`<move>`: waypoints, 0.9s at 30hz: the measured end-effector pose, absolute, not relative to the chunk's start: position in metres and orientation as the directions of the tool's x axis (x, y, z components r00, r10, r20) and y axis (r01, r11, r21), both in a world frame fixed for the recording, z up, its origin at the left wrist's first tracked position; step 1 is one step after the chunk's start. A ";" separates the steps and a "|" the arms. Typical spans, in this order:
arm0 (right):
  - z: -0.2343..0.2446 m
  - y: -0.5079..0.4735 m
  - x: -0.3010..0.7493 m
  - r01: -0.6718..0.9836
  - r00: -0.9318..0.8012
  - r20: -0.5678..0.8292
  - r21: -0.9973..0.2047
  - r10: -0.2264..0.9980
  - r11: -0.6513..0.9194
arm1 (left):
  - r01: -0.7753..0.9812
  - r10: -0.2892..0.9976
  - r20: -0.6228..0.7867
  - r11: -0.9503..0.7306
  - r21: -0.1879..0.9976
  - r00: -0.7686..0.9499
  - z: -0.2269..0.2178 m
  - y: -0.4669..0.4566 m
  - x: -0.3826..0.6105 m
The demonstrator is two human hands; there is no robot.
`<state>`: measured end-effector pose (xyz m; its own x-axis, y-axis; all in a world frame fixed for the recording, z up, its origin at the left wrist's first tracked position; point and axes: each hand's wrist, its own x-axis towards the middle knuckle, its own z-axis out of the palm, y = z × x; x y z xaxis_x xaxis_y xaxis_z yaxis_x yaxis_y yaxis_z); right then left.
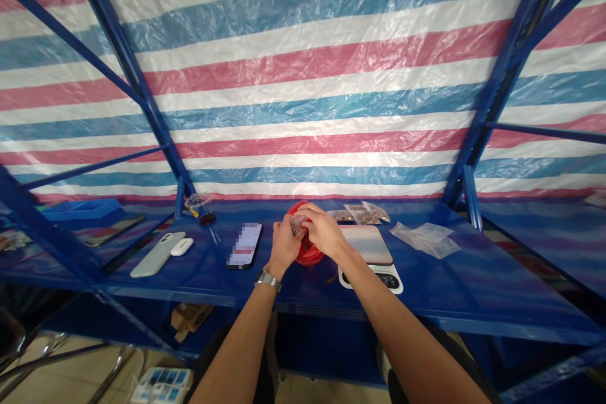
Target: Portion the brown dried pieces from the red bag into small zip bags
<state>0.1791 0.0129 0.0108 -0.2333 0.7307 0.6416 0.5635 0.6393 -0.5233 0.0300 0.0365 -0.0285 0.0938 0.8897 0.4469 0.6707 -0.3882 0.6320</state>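
Both hands meet over a red plastic bag on the blue table. My left hand has its fingers closed on one side of a small clear plastic bag. From the other side, my right hand pinches the same clear bag. Its contents are too small to make out. Right beside my right forearm lies a white kitchen scale with a flat metal top, partly covered by that arm. Several small clear bags of brown bits lie behind the scale.
Flat empty zip bags lie right of the scale. On the left are a phone with a lit screen, a pale phone, a white earbud case and a plastic cup with dark liquid. Blue rack posts flank the table.
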 end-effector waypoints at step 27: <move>0.052 -0.045 0.170 0.542 -0.151 0.465 -0.699 0.872 0.466 | 0.136 0.872 0.478 -0.463 0.876 -0.109 -0.012 0.051 0.040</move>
